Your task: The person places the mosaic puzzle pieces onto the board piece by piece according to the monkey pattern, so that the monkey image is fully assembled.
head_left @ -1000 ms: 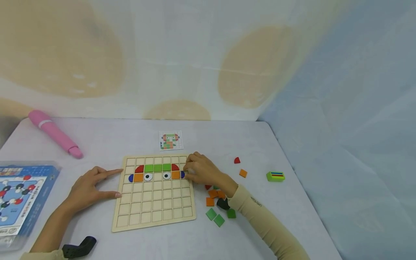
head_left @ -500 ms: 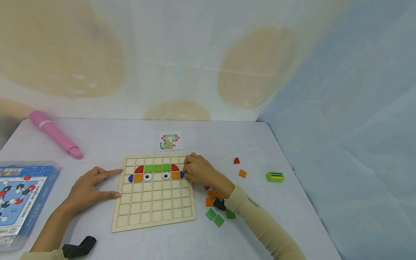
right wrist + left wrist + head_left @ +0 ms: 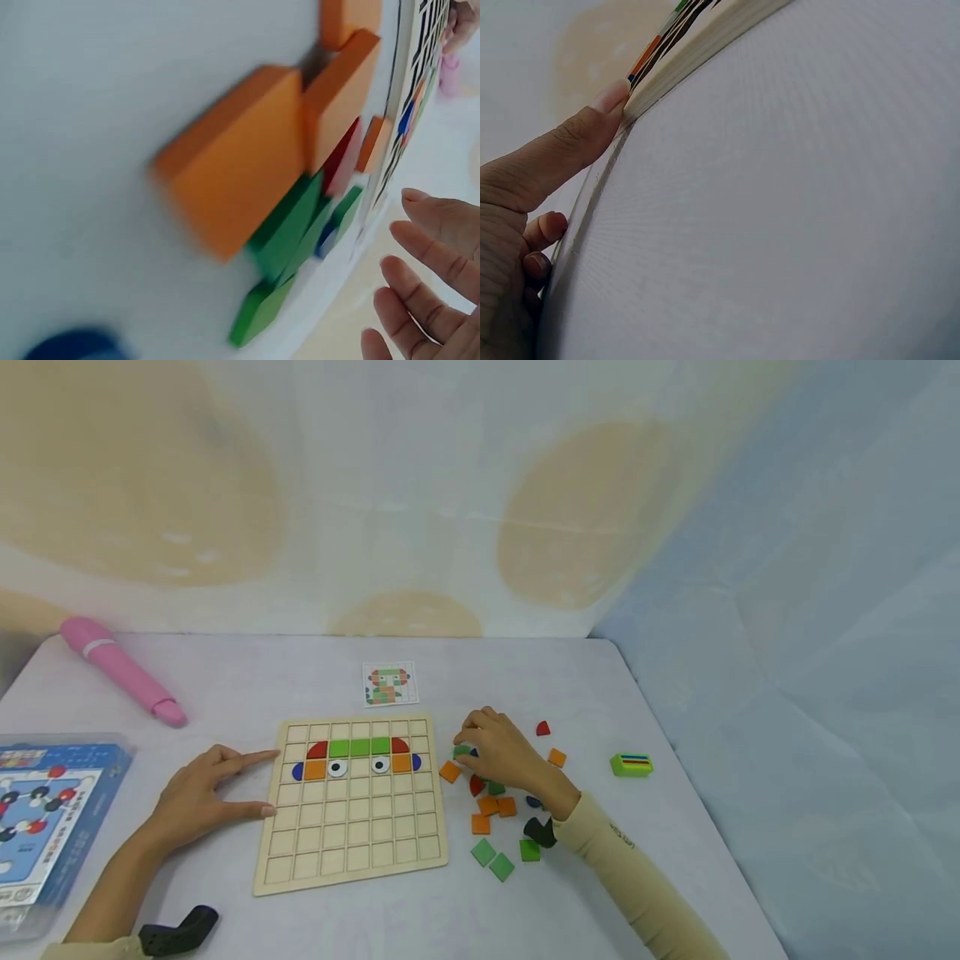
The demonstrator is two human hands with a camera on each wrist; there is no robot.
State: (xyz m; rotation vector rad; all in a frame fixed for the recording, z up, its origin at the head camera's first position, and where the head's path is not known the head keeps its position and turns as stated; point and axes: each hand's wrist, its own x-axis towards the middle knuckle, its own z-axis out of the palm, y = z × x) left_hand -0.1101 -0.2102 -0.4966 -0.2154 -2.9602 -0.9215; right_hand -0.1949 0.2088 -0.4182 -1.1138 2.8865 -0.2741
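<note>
A wooden grid board [image 3: 345, 839] lies on the table. In its cells sit green squares [image 3: 360, 747], red quarter-rounds [image 3: 400, 746], orange squares [image 3: 315, 769], two eye discs [image 3: 381, 764] and blue half-round tiles [image 3: 416, 762]. My left hand [image 3: 197, 795] rests at the board's left edge, index finger and thumb spread straight against it. In the left wrist view the thumb [image 3: 570, 146] touches the board's side. My right hand [image 3: 501, 750] hovers over loose tiles right of the board, beside a green tile [image 3: 461, 750]. The right wrist view shows its fingers [image 3: 427, 281] loosely extended, holding nothing.
Loose orange tiles [image 3: 481, 824], green tiles [image 3: 502, 867] and a red tile [image 3: 543, 727] lie right of the board. A pattern card [image 3: 390, 684] is behind it. Also around are a striped green block [image 3: 632, 765], a pink rolled object [image 3: 123, 670] and a blue box [image 3: 82, 835].
My right hand has left the blue tile at the board's right side and moved right, over the loose tiles. The blue tile stays on the board. My left hand keeps its place.
</note>
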